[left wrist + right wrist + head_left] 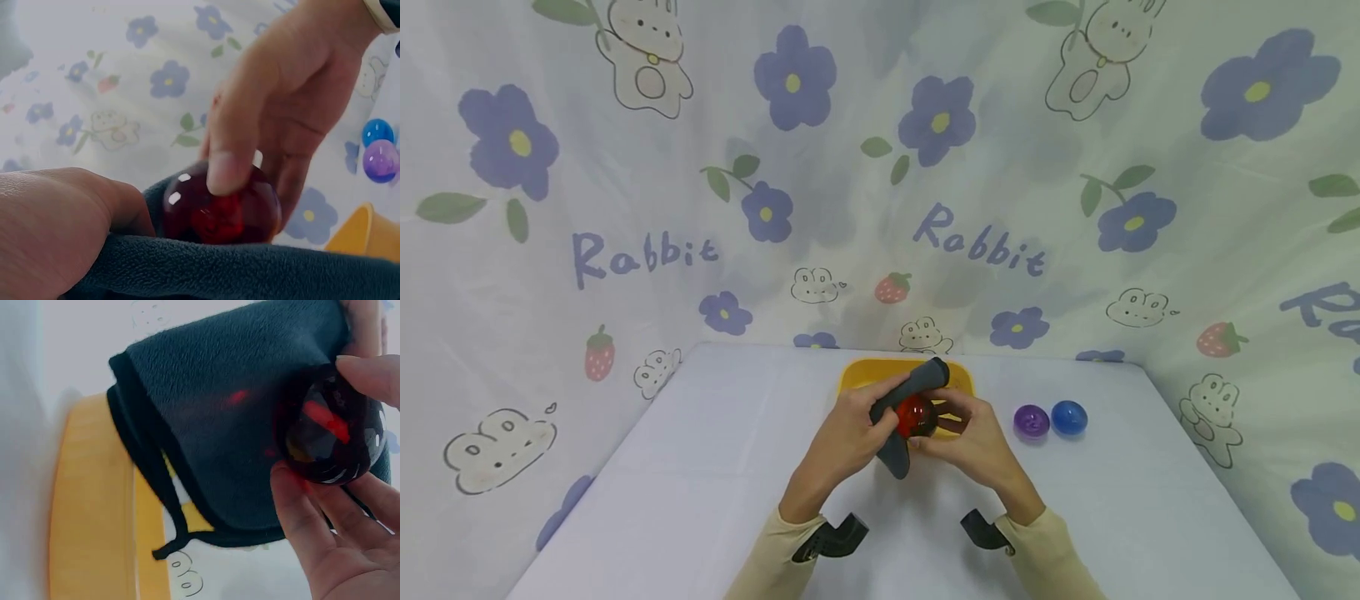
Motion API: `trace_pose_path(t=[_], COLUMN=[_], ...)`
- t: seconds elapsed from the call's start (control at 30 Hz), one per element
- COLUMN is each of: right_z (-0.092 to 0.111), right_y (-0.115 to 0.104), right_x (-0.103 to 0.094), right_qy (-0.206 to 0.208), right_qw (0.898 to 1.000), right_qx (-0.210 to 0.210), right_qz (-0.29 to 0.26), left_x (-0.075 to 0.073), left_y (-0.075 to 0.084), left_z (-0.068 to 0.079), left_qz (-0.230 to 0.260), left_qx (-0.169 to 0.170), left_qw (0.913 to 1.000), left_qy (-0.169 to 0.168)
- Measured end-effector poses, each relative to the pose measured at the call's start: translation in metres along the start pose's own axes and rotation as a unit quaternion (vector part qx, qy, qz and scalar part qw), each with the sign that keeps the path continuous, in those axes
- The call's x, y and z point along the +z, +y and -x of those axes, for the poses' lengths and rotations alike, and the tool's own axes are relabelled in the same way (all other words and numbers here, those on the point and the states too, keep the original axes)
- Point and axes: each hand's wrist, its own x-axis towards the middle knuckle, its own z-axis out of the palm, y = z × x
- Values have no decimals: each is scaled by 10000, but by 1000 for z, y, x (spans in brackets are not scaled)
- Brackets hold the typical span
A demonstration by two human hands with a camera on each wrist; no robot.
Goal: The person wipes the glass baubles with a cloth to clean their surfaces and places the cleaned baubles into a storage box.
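Note:
My left hand [853, 429] grips a folded dark grey cloth [212, 412] with a black edge and a small hanging loop. Against the cloth sits a clear red ball [215, 209], glossy and see-through. The fingers and thumb of my right hand [966, 437] hold this ball from the right side. In the left wrist view the right thumb lies on top of the ball, and part of its lower side is hidden behind the cloth. Both hands are raised in front of a yellow basin [857, 372], which they partly cover.
Right of the basin, a purple ball [1032, 422] and a blue ball [1069, 418] lie side by side on the white table [700, 483]. A curtain [850, 183] printed with rabbits and flowers hangs behind the table and along its sides.

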Motion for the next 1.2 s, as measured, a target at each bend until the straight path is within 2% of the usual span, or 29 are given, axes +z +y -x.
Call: trace_pose_path(t=[0.27, 0.5, 0.8, 1.07, 1.2], right_z=[1, 0, -2, -3, -4], right_y=[-1, 0, 0, 3, 7], right_x=[-1, -2, -8, -13, -14], right_qy=[360, 693, 868, 872, 969], right_qw=[9968, 9928, 9920, 9941, 9945], right_qx=[-529, -683, -645, -286, -143], right_qz=[-471, -696, -650, -586, -364], left_x=[1, 3, 3, 1, 1], left_y=[-3, -4, 0, 3, 5], left_z=[-1, -2, -1, 1, 2], left_qz=[59, 118, 169, 234, 207], left_qx=[-168, -229, -396, -433, -441], left_qw=[9997, 9992, 9982, 9976, 9976], left_qy=[-184, -317, -423, -481, -490])
